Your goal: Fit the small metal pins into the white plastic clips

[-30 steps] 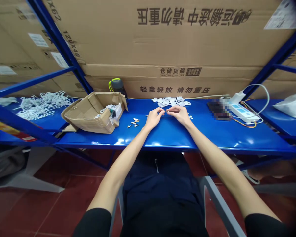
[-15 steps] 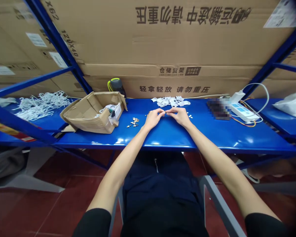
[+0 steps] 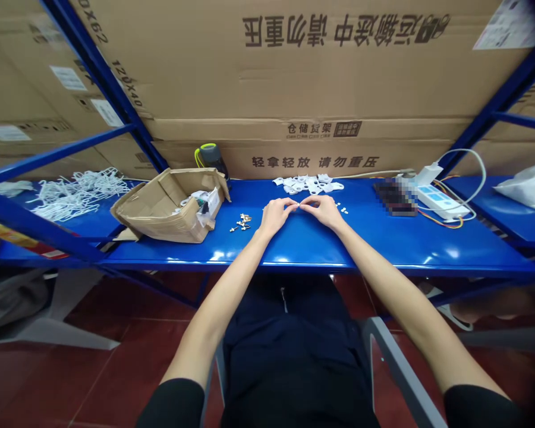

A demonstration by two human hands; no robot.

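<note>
Left hand (image 3: 274, 217) and right hand (image 3: 325, 212) were kept together at centre, fingers (image 3: 290, 203) pinched closed on a tiny white part (image 3: 298, 204) above the blue tabletop (image 3: 383, 249).

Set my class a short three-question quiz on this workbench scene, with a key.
1. True or false: the left hand and right hand come together at the fingertips above the blue steel shelf.
2. Which lies nearest the left hand?
A) small fittings
B) power strip
C) white plastic bag
3. Fill in the blank: the open cardboard box stands to the ___ of the pile of white plastic parts.

Key: 1 true; 2 A; 3 left.
</note>
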